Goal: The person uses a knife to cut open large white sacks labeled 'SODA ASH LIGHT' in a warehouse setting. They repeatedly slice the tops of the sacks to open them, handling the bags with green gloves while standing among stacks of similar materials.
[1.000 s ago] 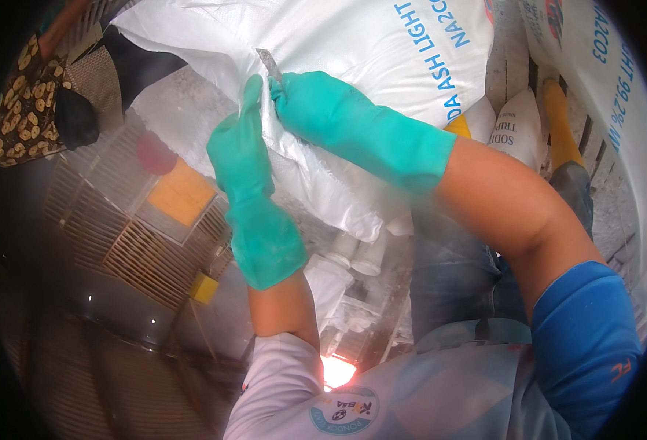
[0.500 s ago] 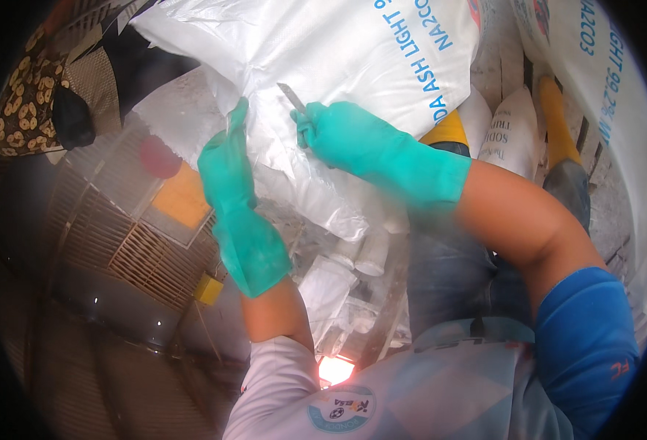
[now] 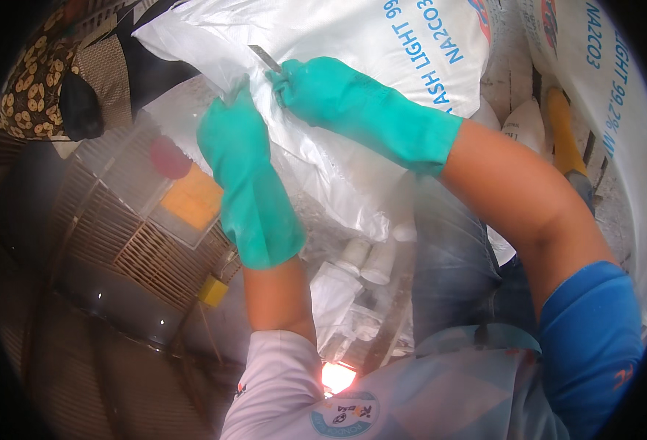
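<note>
A large white woven sack (image 3: 338, 33) with blue print fills the upper middle, its loose folds hanging toward me. My left hand (image 3: 229, 136), in a green rubber glove, pinches the sack's left edge, with the fingertips partly hidden in the folds. Also in a green glove, my right hand (image 3: 305, 88) is closed around a thin grey blade (image 3: 265, 58), probably a knife. Its handle is hidden in my fist. The blade points up and left across the sack's surface, to the right of my left fingers.
Another printed white sack (image 3: 613, 139) stands at the right, near a yellow boot (image 3: 560, 132). Patterned cloth (image 3: 34, 92) on another person shows at upper left. Below it are slatted panels (image 3: 158, 257) and an orange square (image 3: 193, 198). White rolled bundles (image 3: 375, 262) lie under the sack.
My right hand has moved left and up with the blade, closer to my left hand. My left fingers have gone from raised to bent at the sack's edge.
</note>
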The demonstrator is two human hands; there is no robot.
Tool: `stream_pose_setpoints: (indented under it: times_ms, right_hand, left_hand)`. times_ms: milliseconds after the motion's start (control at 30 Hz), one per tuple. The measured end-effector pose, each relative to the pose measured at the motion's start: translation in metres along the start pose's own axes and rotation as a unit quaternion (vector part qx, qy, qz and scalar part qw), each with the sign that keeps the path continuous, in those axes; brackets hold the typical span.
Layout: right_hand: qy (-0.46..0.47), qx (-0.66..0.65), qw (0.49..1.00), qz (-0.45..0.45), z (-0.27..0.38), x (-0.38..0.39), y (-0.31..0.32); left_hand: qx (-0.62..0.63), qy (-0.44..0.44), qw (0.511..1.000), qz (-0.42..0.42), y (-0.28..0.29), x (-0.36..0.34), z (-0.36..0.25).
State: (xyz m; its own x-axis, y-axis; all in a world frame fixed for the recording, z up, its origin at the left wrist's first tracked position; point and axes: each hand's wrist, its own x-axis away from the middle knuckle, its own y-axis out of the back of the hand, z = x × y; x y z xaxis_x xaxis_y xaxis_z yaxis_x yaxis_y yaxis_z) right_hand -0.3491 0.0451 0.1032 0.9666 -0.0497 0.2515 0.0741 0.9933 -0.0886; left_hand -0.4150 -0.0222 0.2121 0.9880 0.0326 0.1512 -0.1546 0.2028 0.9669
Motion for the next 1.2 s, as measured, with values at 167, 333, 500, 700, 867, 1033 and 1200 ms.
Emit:
stream_pose_setpoints:
  times_ms: [167, 333, 500, 700, 867, 1033, 1200]
  right_hand:
    - [0.017, 0.059, 0.998, -0.02, -0.015, -0.017, -0.024]
    - [-0.016, -0.02, 0.999, 0.046, -0.015, -0.013, -0.02]
    - [-0.013, -0.04, 0.994, 0.101, -0.009, -0.011, -0.01]
    - [0.009, -0.089, 0.988, 0.129, -0.024, -0.007, -0.03]
    - [-0.009, -0.091, 0.994, 0.059, -0.033, 0.02, -0.037]
    - [0.015, -0.07, 0.997, -0.011, -0.016, 0.008, -0.018]
    - [0.006, -0.067, 0.998, 0.017, 0.001, -0.014, -0.011]
  left_hand:
    - [0.081, 0.013, 0.996, 0.022, 0.001, 0.003, 0.014]
    - [0.112, 0.024, 0.993, -0.014, -0.003, 0.011, 0.014]
    - [0.114, 0.061, 0.991, 0.019, 0.001, 0.012, 0.011]
    - [0.123, 0.011, 0.992, 0.015, 0.009, 0.0, 0.015]
    - [0.162, 0.007, 0.986, 0.026, 0.014, 0.007, 0.041]
    - [0.181, 0.049, 0.982, 0.032, 0.009, 0.011, 0.039]
    - [0.207, 0.023, 0.978, 0.029, 0.006, 0.012, 0.048]
